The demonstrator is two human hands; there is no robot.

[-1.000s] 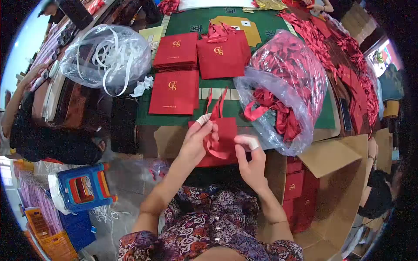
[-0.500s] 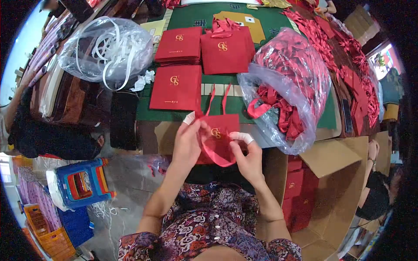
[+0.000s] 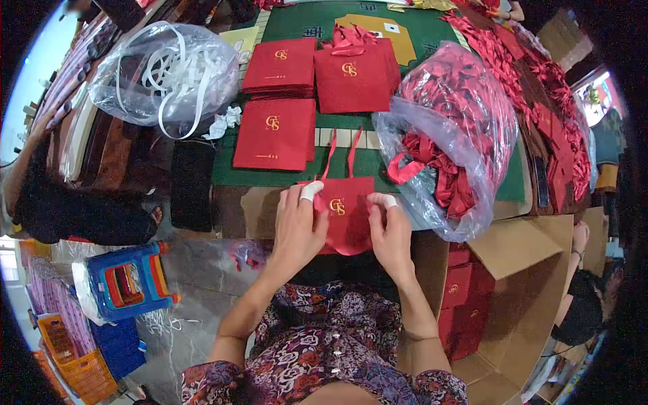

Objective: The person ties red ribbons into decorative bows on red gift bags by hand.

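Observation:
A small red gift bag with gold lettering lies at the table's near edge, one ribbon handle stretched away from me and another looping toward me. My left hand grips its left side, the fingers bent around the edge. On the right edge my right hand pinches the bag between thumb and fingers. White tape wraps a finger on each hand. Beyond lie a stack of flat red bags, another stack and bags with ribbons on top.
Right of the bag sits a clear plastic sack of red ribbons; at the left, one of white ribbons. An open cardboard box holds red bags below right. Blue stools stand lower left. Other people are at both sides.
Both hands have shifted to the sides of the bag. The ribbon loop that hung between them now lies lower against the bag's near end.

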